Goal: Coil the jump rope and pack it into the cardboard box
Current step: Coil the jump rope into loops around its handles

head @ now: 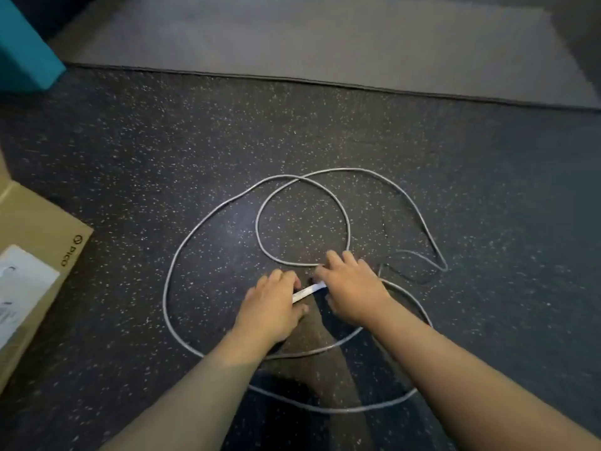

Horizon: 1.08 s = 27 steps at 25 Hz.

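A thin grey jump rope (260, 219) lies in wide loose loops on the dark speckled floor. Its white handle (308, 291) shows between my two hands at the centre. My left hand (273, 307) rests over the near end of the handle, fingers curled on it. My right hand (353, 288) covers the far end, where a rope loop passes under its fingers. The cardboard box (39, 229) lies at the left edge, apart from the rope, with a white label on its top.
A teal block (22, 50) stands at the upper left. A lighter grey mat (325, 43) covers the floor beyond a raised edge at the back. One rope loop runs under my forearms near the bottom.
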Each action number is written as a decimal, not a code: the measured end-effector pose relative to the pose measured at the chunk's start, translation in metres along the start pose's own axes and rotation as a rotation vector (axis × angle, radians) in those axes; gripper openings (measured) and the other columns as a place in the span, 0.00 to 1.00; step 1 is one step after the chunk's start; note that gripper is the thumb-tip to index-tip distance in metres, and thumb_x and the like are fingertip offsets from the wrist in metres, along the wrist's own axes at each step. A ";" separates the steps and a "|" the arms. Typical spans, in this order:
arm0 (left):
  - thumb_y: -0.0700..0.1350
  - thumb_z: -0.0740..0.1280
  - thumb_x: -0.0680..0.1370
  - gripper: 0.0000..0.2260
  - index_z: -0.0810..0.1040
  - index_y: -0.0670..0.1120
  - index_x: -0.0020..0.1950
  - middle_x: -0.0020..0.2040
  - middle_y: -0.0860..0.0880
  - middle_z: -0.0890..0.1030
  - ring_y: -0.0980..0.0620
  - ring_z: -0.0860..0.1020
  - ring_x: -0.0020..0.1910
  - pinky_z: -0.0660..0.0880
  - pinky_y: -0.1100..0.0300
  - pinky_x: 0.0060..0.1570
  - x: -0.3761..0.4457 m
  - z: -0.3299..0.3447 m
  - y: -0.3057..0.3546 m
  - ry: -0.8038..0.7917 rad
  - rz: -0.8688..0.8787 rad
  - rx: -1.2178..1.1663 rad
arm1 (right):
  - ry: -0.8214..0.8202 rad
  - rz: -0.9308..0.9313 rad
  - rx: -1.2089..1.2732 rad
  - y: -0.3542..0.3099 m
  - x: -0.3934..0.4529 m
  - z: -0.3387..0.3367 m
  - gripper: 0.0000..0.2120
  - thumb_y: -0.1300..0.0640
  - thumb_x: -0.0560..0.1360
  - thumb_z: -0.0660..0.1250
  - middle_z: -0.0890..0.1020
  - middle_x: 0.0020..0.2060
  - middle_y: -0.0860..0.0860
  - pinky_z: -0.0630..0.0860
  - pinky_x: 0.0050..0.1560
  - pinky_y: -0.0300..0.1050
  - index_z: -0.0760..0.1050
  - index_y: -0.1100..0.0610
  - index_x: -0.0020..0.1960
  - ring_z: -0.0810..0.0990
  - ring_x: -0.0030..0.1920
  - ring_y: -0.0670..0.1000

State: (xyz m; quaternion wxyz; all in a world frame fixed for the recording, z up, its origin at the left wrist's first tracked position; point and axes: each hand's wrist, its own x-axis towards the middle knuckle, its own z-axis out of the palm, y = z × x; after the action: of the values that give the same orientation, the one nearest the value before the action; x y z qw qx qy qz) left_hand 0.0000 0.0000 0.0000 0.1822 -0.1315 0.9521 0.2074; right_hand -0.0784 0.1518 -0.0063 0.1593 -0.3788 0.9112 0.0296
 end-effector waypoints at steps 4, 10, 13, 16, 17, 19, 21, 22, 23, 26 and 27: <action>0.60 0.62 0.79 0.15 0.71 0.52 0.58 0.59 0.49 0.76 0.46 0.75 0.59 0.72 0.50 0.54 0.005 0.008 0.018 0.039 0.058 0.067 | 0.066 -0.173 -0.184 0.003 0.005 -0.002 0.16 0.53 0.76 0.65 0.76 0.62 0.58 0.73 0.57 0.58 0.75 0.57 0.61 0.75 0.61 0.62; 0.57 0.59 0.81 0.04 0.70 0.58 0.50 0.48 0.54 0.78 0.54 0.78 0.47 0.76 0.44 0.51 0.013 -0.082 0.045 -0.036 0.340 -0.366 | 0.185 -0.288 0.212 0.052 -0.017 -0.132 0.11 0.49 0.80 0.63 0.80 0.52 0.50 0.72 0.62 0.44 0.71 0.50 0.61 0.77 0.53 0.48; 0.59 0.56 0.82 0.08 0.72 0.66 0.59 0.45 0.57 0.81 0.57 0.79 0.45 0.78 0.50 0.49 0.013 -0.141 0.071 0.125 0.516 -0.395 | 0.306 -0.201 0.401 0.077 -0.030 -0.200 0.14 0.43 0.78 0.68 0.82 0.45 0.46 0.75 0.45 0.35 0.72 0.49 0.58 0.78 0.42 0.40; 0.63 0.57 0.81 0.12 0.74 0.70 0.62 0.49 0.63 0.82 0.64 0.79 0.47 0.77 0.58 0.48 0.005 -0.207 0.080 0.281 0.555 -0.418 | 0.374 -0.088 0.438 0.098 -0.045 -0.239 0.22 0.33 0.74 0.59 0.80 0.36 0.49 0.71 0.37 0.36 0.77 0.52 0.46 0.77 0.36 0.43; 0.61 0.58 0.81 0.10 0.75 0.66 0.60 0.46 0.63 0.81 0.65 0.78 0.43 0.76 0.58 0.46 0.004 -0.222 0.082 0.299 0.579 -0.439 | 0.398 -0.076 0.489 0.099 -0.050 -0.246 0.23 0.33 0.74 0.57 0.79 0.34 0.50 0.70 0.36 0.36 0.77 0.52 0.42 0.76 0.34 0.43; 0.55 0.60 0.83 0.06 0.74 0.58 0.56 0.38 0.59 0.77 0.62 0.73 0.36 0.71 0.58 0.41 0.000 -0.248 0.091 0.312 0.657 -0.436 | 0.469 -0.091 0.629 0.089 -0.055 -0.266 0.20 0.37 0.77 0.57 0.76 0.32 0.54 0.71 0.35 0.37 0.75 0.51 0.39 0.74 0.31 0.43; 0.54 0.59 0.83 0.07 0.74 0.53 0.53 0.36 0.53 0.73 0.58 0.71 0.32 0.69 0.57 0.37 -0.004 -0.267 0.104 0.386 0.725 -0.453 | 0.554 -0.101 0.803 0.075 -0.057 -0.284 0.18 0.42 0.79 0.60 0.71 0.28 0.52 0.71 0.28 0.41 0.75 0.53 0.38 0.71 0.27 0.50; 0.54 0.59 0.83 0.08 0.74 0.52 0.50 0.35 0.51 0.71 0.56 0.68 0.29 0.67 0.57 0.32 -0.006 -0.277 0.110 0.400 0.727 -0.572 | 0.572 -0.085 0.941 0.069 -0.059 -0.291 0.18 0.43 0.79 0.61 0.68 0.26 0.51 0.68 0.24 0.43 0.76 0.55 0.39 0.68 0.25 0.51; 0.52 0.59 0.83 0.09 0.73 0.51 0.48 0.35 0.49 0.69 0.56 0.65 0.26 0.63 0.58 0.27 -0.008 -0.289 0.115 0.384 0.706 -0.803 | 0.565 -0.064 1.074 0.065 -0.061 -0.296 0.19 0.42 0.79 0.62 0.66 0.27 0.52 0.65 0.23 0.42 0.76 0.57 0.40 0.65 0.24 0.51; 0.47 0.56 0.85 0.09 0.71 0.48 0.47 0.33 0.51 0.66 0.57 0.59 0.25 0.58 0.64 0.23 -0.019 -0.329 0.119 0.363 0.653 -1.591 | 0.490 -0.047 1.221 0.050 -0.069 -0.301 0.23 0.39 0.76 0.61 0.65 0.32 0.57 0.58 0.25 0.39 0.79 0.60 0.46 0.61 0.26 0.47; 0.47 0.55 0.85 0.09 0.70 0.48 0.48 0.33 0.52 0.66 0.57 0.59 0.25 0.60 0.64 0.24 -0.023 -0.338 0.121 0.419 0.656 -1.732 | 0.473 -0.073 1.213 0.042 -0.072 -0.303 0.23 0.38 0.75 0.61 0.68 0.32 0.55 0.58 0.25 0.37 0.81 0.58 0.48 0.62 0.26 0.45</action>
State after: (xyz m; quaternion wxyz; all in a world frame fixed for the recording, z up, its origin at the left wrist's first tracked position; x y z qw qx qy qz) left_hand -0.1177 -0.0390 0.3372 -0.2206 0.0187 0.4702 0.8543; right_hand -0.1416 0.1776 0.3001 0.1411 -0.2483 0.7632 -0.5796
